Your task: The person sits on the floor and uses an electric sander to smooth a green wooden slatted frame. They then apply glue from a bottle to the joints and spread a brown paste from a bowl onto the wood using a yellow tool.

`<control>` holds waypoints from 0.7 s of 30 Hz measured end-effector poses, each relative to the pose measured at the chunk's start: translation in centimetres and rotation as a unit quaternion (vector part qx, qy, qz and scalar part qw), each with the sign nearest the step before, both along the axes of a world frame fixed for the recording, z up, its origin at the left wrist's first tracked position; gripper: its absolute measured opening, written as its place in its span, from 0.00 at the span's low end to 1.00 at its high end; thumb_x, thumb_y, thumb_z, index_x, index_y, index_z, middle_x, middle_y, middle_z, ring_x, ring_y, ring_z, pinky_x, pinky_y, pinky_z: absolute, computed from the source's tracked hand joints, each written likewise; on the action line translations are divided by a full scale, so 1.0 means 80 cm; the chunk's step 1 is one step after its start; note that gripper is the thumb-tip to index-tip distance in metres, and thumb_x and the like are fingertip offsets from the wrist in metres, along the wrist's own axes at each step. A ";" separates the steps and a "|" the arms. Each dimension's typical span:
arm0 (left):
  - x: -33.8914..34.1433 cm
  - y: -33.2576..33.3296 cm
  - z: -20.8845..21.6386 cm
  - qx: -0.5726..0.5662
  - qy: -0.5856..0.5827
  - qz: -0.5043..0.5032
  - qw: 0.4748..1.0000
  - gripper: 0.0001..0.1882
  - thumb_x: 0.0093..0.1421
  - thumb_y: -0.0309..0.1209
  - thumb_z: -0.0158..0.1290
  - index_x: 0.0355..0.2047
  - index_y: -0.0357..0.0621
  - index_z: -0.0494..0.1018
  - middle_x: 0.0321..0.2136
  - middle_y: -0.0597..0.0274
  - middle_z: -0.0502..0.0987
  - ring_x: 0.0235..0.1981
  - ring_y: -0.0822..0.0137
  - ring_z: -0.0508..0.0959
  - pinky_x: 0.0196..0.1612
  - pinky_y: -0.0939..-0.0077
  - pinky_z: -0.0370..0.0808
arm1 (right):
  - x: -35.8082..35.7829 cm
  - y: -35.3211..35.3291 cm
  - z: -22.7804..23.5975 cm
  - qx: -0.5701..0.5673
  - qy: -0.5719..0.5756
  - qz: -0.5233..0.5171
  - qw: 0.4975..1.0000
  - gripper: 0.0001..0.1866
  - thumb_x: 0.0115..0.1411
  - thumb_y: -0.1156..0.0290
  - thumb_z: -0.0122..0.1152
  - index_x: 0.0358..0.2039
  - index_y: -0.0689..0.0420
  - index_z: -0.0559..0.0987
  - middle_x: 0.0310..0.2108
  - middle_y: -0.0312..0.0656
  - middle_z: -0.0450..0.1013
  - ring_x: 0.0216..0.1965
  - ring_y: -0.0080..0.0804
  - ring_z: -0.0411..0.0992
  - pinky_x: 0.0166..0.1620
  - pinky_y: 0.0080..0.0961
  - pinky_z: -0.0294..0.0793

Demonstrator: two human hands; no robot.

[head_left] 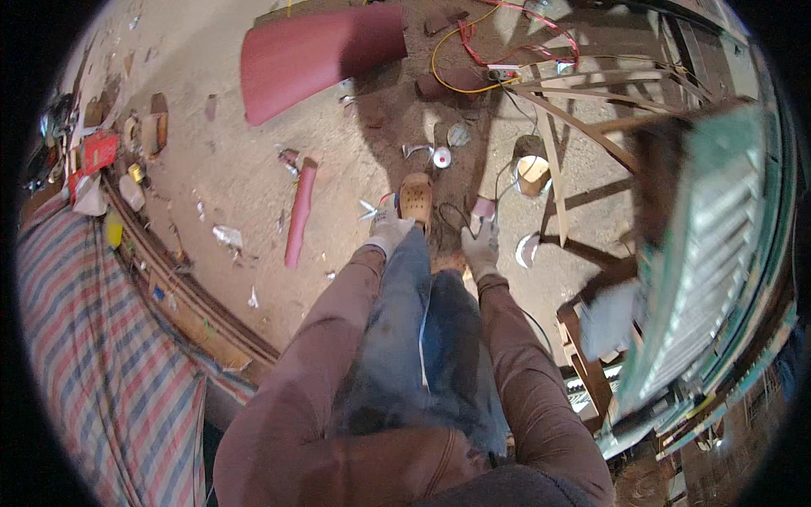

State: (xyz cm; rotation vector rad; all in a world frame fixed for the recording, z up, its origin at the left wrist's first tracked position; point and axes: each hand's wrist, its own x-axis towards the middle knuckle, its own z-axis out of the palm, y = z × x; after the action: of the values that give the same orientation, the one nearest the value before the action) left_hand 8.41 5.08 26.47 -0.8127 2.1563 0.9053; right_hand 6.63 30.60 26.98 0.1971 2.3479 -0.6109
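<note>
My left hand (390, 230), in a pale work glove, is closed around a pair of scissors (368, 209). Their blades stand apart and point left, beside my tan clog (416, 201). My right hand (480, 248), gloved too, is closed at about the same height; a dark cord runs by it, and what it grips is too small to name. A small reddish piece (483, 208) shows just beyond its fingers. On the ground to the left lies a narrow strip of red sheet (302, 213). Farther off is a large curled red sheet (325, 59).
A white round container (442, 157) and a bucket (532, 175) stand ahead. A power strip (505, 74) sits among yellow and red cords. Wooden strips (553, 177) lean at the right near a green metal frame (718, 194). Striped cloth (110, 338) covers something at left.
</note>
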 end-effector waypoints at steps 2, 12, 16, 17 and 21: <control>-0.031 0.013 -0.067 -0.025 0.026 -0.028 0.999 0.48 0.49 0.43 0.66 0.68 0.44 0.60 0.62 0.41 0.68 0.58 0.43 0.74 0.60 0.53 0.73 | -0.037 0.029 -0.147 0.064 -0.007 0.055 0.996 0.48 0.62 0.49 0.61 0.72 0.65 0.54 0.69 0.67 0.57 0.70 0.63 0.56 0.71 0.47 0.59; -0.096 0.049 -0.329 -0.028 0.133 -0.119 0.984 0.44 0.57 0.40 0.62 0.72 0.59 0.56 0.71 0.53 0.60 0.59 0.47 0.75 0.57 0.53 0.77 | -0.188 0.097 -0.375 0.170 0.008 -0.057 0.984 0.31 0.61 0.50 0.64 0.56 0.61 0.76 0.48 0.55 0.80 0.52 0.55 0.77 0.54 0.44 0.75; -0.119 0.074 -0.317 0.010 0.177 -0.169 0.970 0.35 0.58 0.39 0.61 0.67 0.58 0.65 0.62 0.55 0.70 0.55 0.48 0.78 0.55 0.55 0.78 | -0.155 0.120 -0.397 0.209 0.150 0.046 0.965 0.20 0.63 0.51 0.61 0.46 0.52 0.81 0.41 0.48 0.81 0.42 0.51 0.80 0.45 0.48 0.77; -0.118 0.071 -0.303 0.024 0.166 -0.182 0.969 0.35 0.58 0.39 0.61 0.66 0.58 0.65 0.62 0.55 0.71 0.54 0.48 0.78 0.55 0.55 0.78 | -0.135 0.102 -0.392 0.230 0.192 0.078 0.951 0.18 0.63 0.52 0.60 0.46 0.50 0.81 0.40 0.47 0.81 0.40 0.52 0.80 0.44 0.49 0.77; -0.077 0.031 -0.252 0.024 0.196 -0.134 0.971 0.34 0.57 0.42 0.63 0.62 0.49 0.69 0.59 0.53 0.73 0.52 0.47 0.80 0.54 0.57 0.78 | -0.096 -0.018 -0.247 0.036 0.222 0.087 0.970 0.09 0.59 0.63 0.63 0.38 0.49 0.82 0.40 0.45 0.79 0.39 0.49 0.80 0.42 0.44 0.79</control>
State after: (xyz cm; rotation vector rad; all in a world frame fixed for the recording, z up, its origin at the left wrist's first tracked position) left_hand 2.26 7.60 6.31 -0.3209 2.4939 1.0339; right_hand -1.05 29.20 7.26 -0.1282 2.7831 -0.5257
